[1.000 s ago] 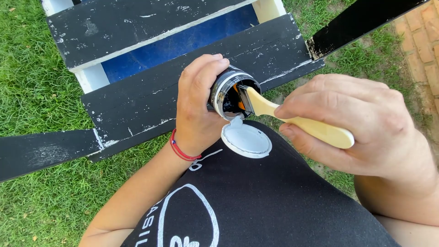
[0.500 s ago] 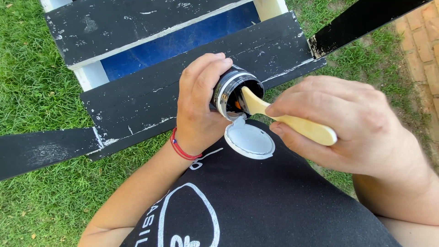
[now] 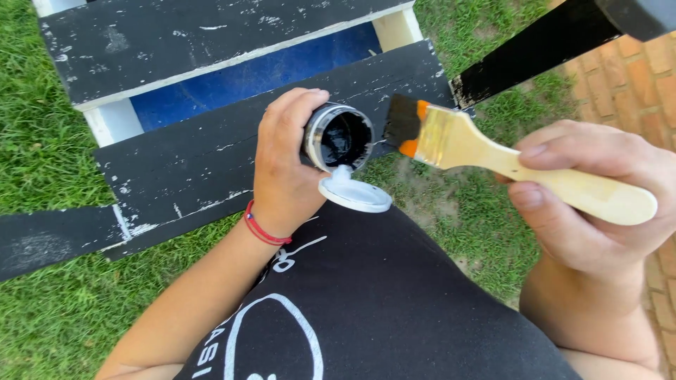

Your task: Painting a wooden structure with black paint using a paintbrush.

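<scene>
Brush loaded with black, hanging just outside the jar mouth

The left hand (image 3: 285, 165) is wrapping closed around a small paint jar (image 3: 338, 137), tipping it so its open mouth is facing right, its white hinged lid (image 3: 354, 193) dangling just below the jar. Just right of the jar, apart from the rim, the paintbrush (image 3: 493, 158) is lying bristles-first toward it, its long axis running right and slightly down into the right hand (image 3: 584, 204), which is pinching the wooden handle. Beyond the jar, black painted planks (image 3: 204, 162) are lying on grass (image 3: 42, 141).
</scene>
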